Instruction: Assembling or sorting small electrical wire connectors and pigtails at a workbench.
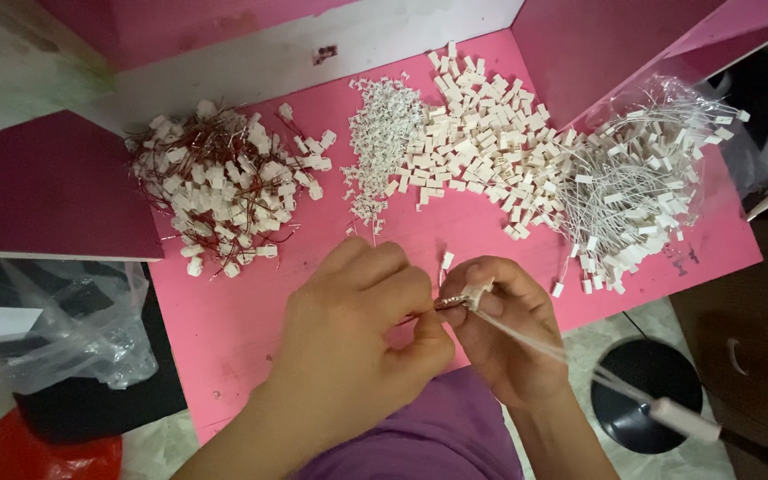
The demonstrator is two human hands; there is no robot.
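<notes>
Over the near edge of the pink table [224, 320], both hands meet in close work. Left hand [362, 333] pinches a thin wire end between thumb and forefinger; right hand [500, 324] pinches a small white connector housing [476, 293], from which white wires [580, 360] trail down to a second white connector [682, 418] hanging off the table's edge. Wire end and housing touch at the fingertips. As a judgement, the step goes well when the housing is held steady and square, the wire end is kept straight and short beyond the pinch, and it is pressed in along the housing's axis rather than at an angle.

Four heaps lie across the far half of the table: connectors on red wires [224, 182] at left; a mound of tiny pale terminals [382, 133] at centre; loose white housings [482, 133] just beside it; connectors on white wires [642, 187] at right, resting on a clear plastic bag. Off the table's left edge lie a crumpled clear bag [82, 333] and a red bag [46, 453]. A small dark mark shows on the white back wall [324, 54]; its content is too small to tell.
</notes>
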